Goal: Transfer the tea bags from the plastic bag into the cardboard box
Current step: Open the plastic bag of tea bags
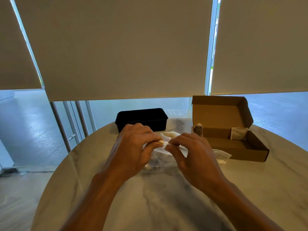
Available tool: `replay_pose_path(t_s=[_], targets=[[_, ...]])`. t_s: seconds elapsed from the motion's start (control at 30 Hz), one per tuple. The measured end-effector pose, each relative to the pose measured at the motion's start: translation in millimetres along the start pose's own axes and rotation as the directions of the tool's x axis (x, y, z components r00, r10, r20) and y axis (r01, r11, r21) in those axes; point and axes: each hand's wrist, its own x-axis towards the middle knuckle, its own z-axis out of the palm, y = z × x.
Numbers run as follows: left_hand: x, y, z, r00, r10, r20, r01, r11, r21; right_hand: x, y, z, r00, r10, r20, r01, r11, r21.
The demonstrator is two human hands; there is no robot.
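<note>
A clear plastic bag (160, 157) with tea bags inside lies at the middle of the marble table (166, 197). My left hand (133, 147) and my right hand (193, 152) both pinch the bag's upper edge, fingertips close together. To the right stands an open brown cardboard box (233, 144) with its lid raised. One pale tea bag (238, 133) leans inside against the box's back wall. Another small wrapped piece (198, 126) sits at the box's left corner.
A black plastic container (141, 119) stands at the table's far edge, behind my left hand. Roller blinds cover the windows beyond. The table's round edge falls away to the floor on the left.
</note>
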Motion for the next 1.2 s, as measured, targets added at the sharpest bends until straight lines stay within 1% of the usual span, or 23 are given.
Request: replay_pose_path(t_s=[0.13, 0.27, 0.73, 0.8, 0.9, 1.1, 1.2], targets=[[0, 1, -4, 0.999, -0.042, 0.018, 0.042, 0.999, 0.027, -2, 4, -5, 1.0, 0.016, 0.02, -0.016, 1.0, -0.018], [0, 2, -5, 0.998, -0.067, 0.02, 0.067, 0.997, 0.032, -3, 7, -7, 0.999, 0.035, 0.024, -0.035, 0.999, 0.002], [-3, -4, -6, 0.991, -0.129, 0.021, 0.13, 0.991, -0.032, -4, 7, -12, 0.999, 0.036, 0.014, -0.037, 0.999, 0.038], [-4, -5, -8, 0.989, -0.15, 0.009, 0.151, 0.988, -0.044, -6, 9, -13, 1.0, 0.028, 0.004, -0.028, 0.999, 0.042], [-6, -10, -12, 0.98, -0.194, -0.035, 0.191, 0.979, -0.073, -7, 10, -17, 0.997, 0.072, -0.003, -0.072, 0.993, 0.088], [-13, -7, -13, 0.972, -0.23, -0.057, 0.222, 0.967, -0.122, -10, 14, -13, 0.998, -0.006, -0.061, 0.012, 0.995, 0.096], [-14, -4, -11, 0.966, -0.244, -0.083, 0.23, 0.961, -0.153, -14, 15, -13, 0.998, -0.033, -0.056, 0.037, 0.996, 0.081]])
